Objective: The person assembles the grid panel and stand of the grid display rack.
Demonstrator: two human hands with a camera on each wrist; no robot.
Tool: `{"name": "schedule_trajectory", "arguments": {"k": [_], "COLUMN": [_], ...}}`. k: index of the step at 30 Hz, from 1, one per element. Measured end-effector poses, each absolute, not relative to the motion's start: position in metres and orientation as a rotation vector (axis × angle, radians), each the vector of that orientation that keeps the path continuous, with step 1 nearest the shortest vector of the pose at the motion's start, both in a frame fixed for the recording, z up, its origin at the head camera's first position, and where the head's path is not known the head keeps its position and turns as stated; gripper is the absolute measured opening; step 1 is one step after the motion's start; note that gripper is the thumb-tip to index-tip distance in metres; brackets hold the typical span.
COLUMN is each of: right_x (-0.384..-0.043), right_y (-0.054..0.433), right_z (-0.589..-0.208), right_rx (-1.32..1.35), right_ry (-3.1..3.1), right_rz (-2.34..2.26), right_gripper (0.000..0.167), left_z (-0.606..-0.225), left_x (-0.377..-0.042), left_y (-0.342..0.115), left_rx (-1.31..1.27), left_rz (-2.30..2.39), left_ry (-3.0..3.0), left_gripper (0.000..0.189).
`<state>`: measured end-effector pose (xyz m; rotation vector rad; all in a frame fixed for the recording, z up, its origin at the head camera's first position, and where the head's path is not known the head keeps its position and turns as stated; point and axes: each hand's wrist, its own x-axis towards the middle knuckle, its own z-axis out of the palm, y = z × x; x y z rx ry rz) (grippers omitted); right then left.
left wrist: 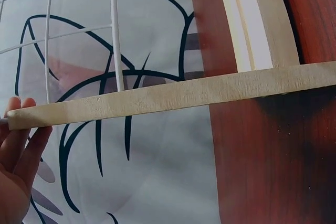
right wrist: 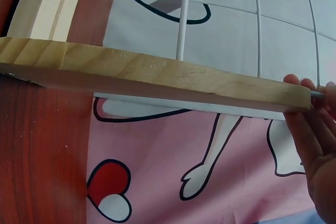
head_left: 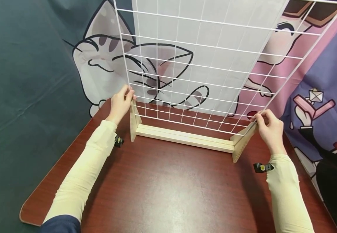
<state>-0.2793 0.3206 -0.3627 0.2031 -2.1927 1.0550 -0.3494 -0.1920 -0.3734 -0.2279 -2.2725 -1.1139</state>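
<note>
A white wire grid panel [head_left: 186,79] stands tilted back above a pale wooden stand, its lower end between two side boards. My left hand [head_left: 121,102] pinches the panel's left edge wire right at the top of the left side board [head_left: 134,121]. On the other side, my right hand [head_left: 269,129] pinches the right edge wire at the tip of the right side board [head_left: 242,144]. A grooved wooden crossbar [head_left: 183,137] joins the boards on the table. In the left wrist view, fingertips lie around the end of the board [left wrist: 157,95]; the right wrist view shows the same at its board [right wrist: 157,72].
The stand rests on a reddish-brown table [head_left: 162,191] with a rounded corner at the near left. Behind it hangs a printed cloth [head_left: 168,58] with cartoon cats and figures. A small black wrist camera [head_left: 263,167] sits at the right cuff, another [head_left: 118,141] at the left.
</note>
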Motion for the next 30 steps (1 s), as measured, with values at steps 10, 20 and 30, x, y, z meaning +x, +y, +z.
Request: {"name": "schedule_trajectory", "arguments": {"k": [10, 20, 30], "right_x": [-0.281, -0.282, -0.282], "right_y": [0.318, 0.315, 0.315], "right_z": [-0.367, -0.374, -0.376], "right_rx": [0.137, 0.129, 0.092], "right_ry": [-2.124, -2.078, -2.062], "right_rz": [1.051, 1.042, 0.983], "right_gripper": [0.019, 0.020, 0.020], "left_z": [-0.378, -0.383, -0.386], "left_x": [-0.347, -0.345, -0.344], "left_y": [-0.184, -0.181, -0.181], "left_rx": [-0.189, -0.182, -0.194], "left_rz": [-1.030, -1.029, -1.022], "left_ry": [-2.223, -2.165, -2.148], "left_gripper": [0.022, 0.018, 0.017]}}
